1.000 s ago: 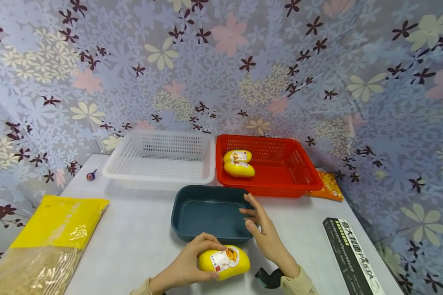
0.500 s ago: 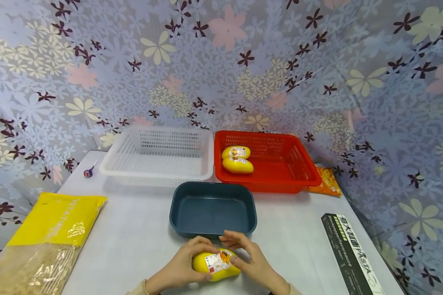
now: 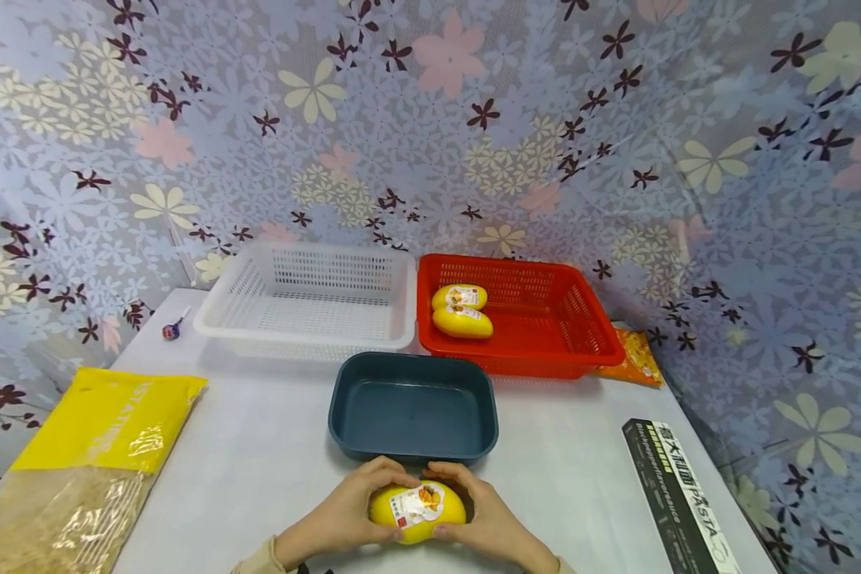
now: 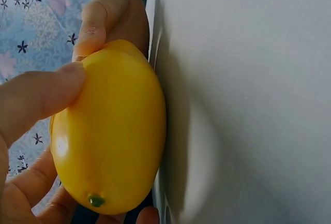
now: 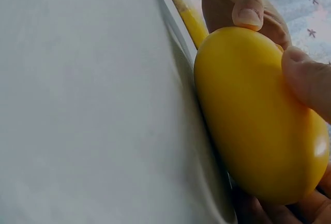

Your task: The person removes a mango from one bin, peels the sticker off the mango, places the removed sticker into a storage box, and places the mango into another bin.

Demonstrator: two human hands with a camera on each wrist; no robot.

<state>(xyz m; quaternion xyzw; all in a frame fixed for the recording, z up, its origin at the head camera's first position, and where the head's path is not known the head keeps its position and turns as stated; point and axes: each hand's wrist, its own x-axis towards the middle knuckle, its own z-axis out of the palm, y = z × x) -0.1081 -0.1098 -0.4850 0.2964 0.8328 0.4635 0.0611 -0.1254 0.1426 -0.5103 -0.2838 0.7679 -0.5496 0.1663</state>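
A yellow mango (image 3: pixel 418 513) with a white label on top is at the front middle of the table, just before a dark teal tub (image 3: pixel 412 454). My left hand (image 3: pixel 353 510) grips its left end, thumb on the near side and fingers on the far side. From the other end my right hand (image 3: pixel 489 520) holds it the same way. In the left wrist view the mango (image 4: pixel 111 131) shows a small green stem spot between the fingers. The right wrist view has the smooth side of the mango (image 5: pixel 258 115) with a thumb on it.
Behind the tub stand a white basket (image 3: pixel 304 348) and a red basket (image 3: pixel 520 364) holding two mangoes (image 3: pixel 462 321). A yellow-topped bag (image 3: pixel 108 422) lies left, a lollipop (image 3: pixel 172 329) far left. At right are a black pasta box (image 3: pixel 678 494) and an orange packet (image 3: pixel 638 359).
My right hand has come down from the tub's right rim to grip the mango's right end. The mango has shifted slightly left, with my left hand on it throughout.
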